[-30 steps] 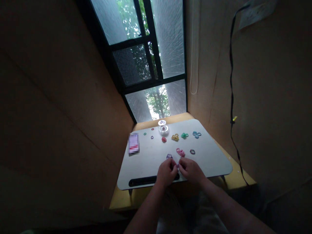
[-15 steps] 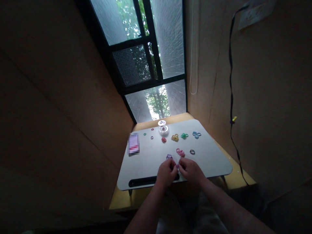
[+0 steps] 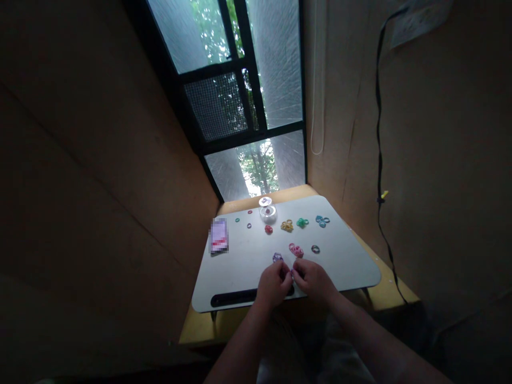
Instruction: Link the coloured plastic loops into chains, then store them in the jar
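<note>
My left hand (image 3: 276, 281) and my right hand (image 3: 312, 278) meet over the front of the white lap table (image 3: 240, 266), thumbs and fingertips pinched. Between them shows a bit of a small purple hair tie (image 3: 292, 272), mostly hidden by the fingers. Just beyond my left hand lies a bunch of purple hair ties (image 3: 277, 257). A pink bunch (image 3: 296, 249) sits past my right hand, with a dark multicoloured ring (image 3: 316, 249) to its right. Farther back are red (image 3: 269, 229), yellow (image 3: 287, 226), green (image 3: 303, 222) and blue hair ties (image 3: 322, 221) in separate groups.
A clear round container (image 3: 268, 213) stands at the back edge, its lid (image 3: 265, 201) behind it. Single green (image 3: 237, 220), red (image 3: 250, 212) and purple rings (image 3: 248, 225) lie left of it. A blurred phone-like rectangle (image 3: 219, 236) is at left. A black slot (image 3: 234, 297) runs along the front.
Both hands stay in nearly the same place, still pinched together. Less of the purple hair tie shows between the fingertips. The groups on the table have not moved.
</note>
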A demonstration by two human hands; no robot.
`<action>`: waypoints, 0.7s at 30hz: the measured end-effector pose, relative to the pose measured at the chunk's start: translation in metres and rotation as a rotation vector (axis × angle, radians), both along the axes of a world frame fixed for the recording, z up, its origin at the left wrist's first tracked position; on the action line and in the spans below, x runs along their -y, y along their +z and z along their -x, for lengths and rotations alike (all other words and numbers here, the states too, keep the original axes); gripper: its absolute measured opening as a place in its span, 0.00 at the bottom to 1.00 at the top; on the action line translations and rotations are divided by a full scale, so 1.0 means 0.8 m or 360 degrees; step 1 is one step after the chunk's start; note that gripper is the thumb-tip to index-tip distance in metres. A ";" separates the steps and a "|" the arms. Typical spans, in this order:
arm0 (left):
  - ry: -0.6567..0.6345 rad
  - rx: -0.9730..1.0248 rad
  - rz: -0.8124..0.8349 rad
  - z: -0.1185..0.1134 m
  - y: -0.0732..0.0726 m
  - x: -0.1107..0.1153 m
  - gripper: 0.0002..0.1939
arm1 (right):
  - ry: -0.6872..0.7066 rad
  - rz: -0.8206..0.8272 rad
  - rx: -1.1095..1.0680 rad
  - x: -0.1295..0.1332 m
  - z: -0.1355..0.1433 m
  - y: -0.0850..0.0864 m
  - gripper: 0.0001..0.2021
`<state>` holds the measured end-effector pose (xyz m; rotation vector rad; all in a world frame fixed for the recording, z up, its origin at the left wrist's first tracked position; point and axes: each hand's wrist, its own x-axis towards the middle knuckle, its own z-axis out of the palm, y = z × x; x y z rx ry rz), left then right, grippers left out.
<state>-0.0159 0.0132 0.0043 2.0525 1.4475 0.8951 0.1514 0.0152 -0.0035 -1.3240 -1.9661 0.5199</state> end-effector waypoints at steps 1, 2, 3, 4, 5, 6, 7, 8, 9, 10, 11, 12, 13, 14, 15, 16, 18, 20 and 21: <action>-0.0002 0.0000 -0.0002 0.000 0.000 0.000 0.05 | -0.0001 -0.0003 0.0003 0.000 0.000 -0.001 0.07; -0.0003 0.0004 -0.0004 0.000 0.000 0.000 0.04 | 0.0000 -0.0004 0.0004 0.000 0.000 -0.001 0.07; -0.0002 0.0008 -0.0007 0.000 0.000 0.000 0.04 | 0.0001 -0.0005 0.0002 0.000 0.000 -0.002 0.07; -0.0003 0.0011 -0.0009 0.000 0.000 0.000 0.04 | 0.0006 -0.0005 -0.0001 0.000 0.000 -0.002 0.07; -0.0002 0.0010 -0.0011 0.000 0.000 0.000 0.04 | 0.0007 -0.0006 -0.0003 0.000 0.000 -0.003 0.07; -0.0001 0.0008 -0.0009 0.000 0.000 0.000 0.04 | 0.0007 -0.0010 -0.0005 0.000 0.000 -0.003 0.07; -0.0002 0.0004 -0.0004 0.000 0.000 0.000 0.04 | 0.0006 -0.0016 -0.0005 0.000 0.000 -0.003 0.07; -0.0002 0.0000 0.0000 0.000 0.000 0.000 0.04 | 0.0007 -0.0022 -0.0002 0.000 0.000 -0.003 0.07; -0.0002 -0.0004 0.0001 0.000 -0.001 0.000 0.04 | 0.0006 -0.0029 0.0000 0.000 0.000 -0.003 0.07; -0.0001 -0.0007 0.0000 0.000 -0.001 0.000 0.04 | 0.0008 -0.0034 0.0000 0.000 0.000 -0.002 0.07; 0.0001 -0.0010 -0.0002 0.000 -0.001 0.000 0.04 | 0.0010 -0.0038 -0.0003 0.000 0.000 -0.002 0.07; 0.0002 -0.0012 -0.0006 0.000 -0.001 0.000 0.04 | 0.0014 -0.0038 -0.0008 0.000 0.000 -0.001 0.07; 0.0002 -0.0013 -0.0008 0.000 -0.001 0.000 0.04 | 0.0016 -0.0036 -0.0014 0.000 0.000 -0.001 0.07; 0.0002 -0.0014 -0.0007 0.000 -0.001 0.000 0.04 | 0.0016 -0.0032 -0.0018 0.000 0.000 -0.001 0.07; 0.0000 -0.0016 -0.0004 0.000 -0.001 0.000 0.04 | 0.0015 -0.0029 -0.0021 0.000 0.000 -0.001 0.07; -0.0001 -0.0018 -0.0004 0.000 -0.001 0.000 0.04 | 0.0013 -0.0026 -0.0021 0.000 0.000 0.000 0.07; 0.0000 -0.0024 -0.0012 0.000 -0.001 0.000 0.04 | 0.0008 -0.0022 -0.0021 0.000 0.000 -0.001 0.07; -0.0002 -0.0027 -0.0017 -0.001 0.000 0.001 0.04 | 0.0009 -0.0020 -0.0020 0.000 0.000 -0.001 0.07; -0.0004 -0.0027 -0.0016 -0.001 0.000 0.001 0.04 | 0.0011 -0.0020 -0.0020 0.000 0.000 -0.001 0.07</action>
